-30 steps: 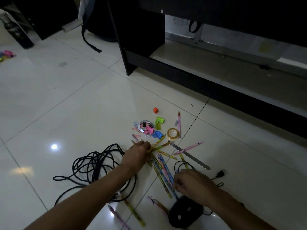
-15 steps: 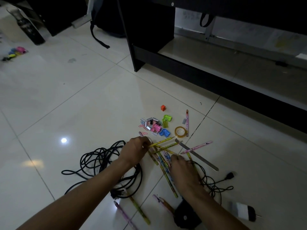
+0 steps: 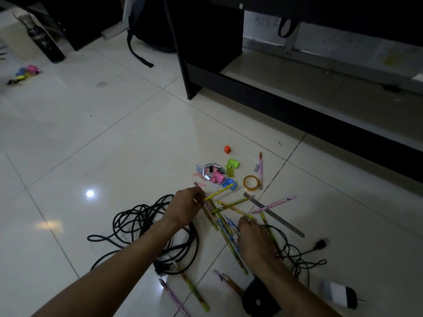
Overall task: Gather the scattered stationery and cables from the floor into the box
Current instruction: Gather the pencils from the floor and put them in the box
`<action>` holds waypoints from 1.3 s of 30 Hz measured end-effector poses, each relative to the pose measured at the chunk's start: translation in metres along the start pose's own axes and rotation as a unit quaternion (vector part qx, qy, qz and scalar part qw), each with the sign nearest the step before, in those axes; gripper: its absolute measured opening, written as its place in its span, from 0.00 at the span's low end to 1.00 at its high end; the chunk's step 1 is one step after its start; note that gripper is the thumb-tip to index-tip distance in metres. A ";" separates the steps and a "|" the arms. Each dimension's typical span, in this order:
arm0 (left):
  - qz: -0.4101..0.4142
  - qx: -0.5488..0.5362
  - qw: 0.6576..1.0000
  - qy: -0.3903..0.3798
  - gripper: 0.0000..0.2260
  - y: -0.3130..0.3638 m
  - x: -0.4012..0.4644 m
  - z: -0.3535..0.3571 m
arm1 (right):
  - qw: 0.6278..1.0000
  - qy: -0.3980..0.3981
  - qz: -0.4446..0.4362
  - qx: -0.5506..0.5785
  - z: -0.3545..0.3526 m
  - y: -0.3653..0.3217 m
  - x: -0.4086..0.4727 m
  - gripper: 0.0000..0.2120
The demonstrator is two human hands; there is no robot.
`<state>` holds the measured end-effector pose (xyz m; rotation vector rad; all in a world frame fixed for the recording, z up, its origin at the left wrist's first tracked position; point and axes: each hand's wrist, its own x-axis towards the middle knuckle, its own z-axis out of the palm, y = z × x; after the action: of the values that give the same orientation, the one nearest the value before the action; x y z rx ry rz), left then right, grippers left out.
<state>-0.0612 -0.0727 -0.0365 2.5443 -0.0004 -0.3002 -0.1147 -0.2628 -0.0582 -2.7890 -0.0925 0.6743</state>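
Several patterned pencils lie crossed on the tiled floor. My left hand grips the ends of a few of them, a yellow pencil sticking out to the right. My right hand reaches over the pencils, its fingertips pinching one near a yellow-green pencil. A coiled black cable lies under my left forearm. A thinner black cable with a plug lies right of my right hand. A metal ruler, tape roll and coloured clips lie beyond. No box is visible.
A black desk frame stands behind the pile. An orange sharpener and a pink pencil lie near it. A black round object and a white-and-black adapter sit at the bottom. More coloured items lie far left.
My right hand moved forward from the thin cable onto the pencils. My left hand stayed on the pencil ends. The camera view shifted, revealing the adapter at the bottom right.
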 end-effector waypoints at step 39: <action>0.028 -0.127 0.987 -0.090 0.08 0.027 0.000 0.004 | 0.885 -0.060 0.110 0.448 -0.028 0.024 0.013 0.12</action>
<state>-0.0605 -0.0973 -0.0251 2.2532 -0.0965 -0.4748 -0.0905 -0.2915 -0.0467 -1.8706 0.4148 0.7022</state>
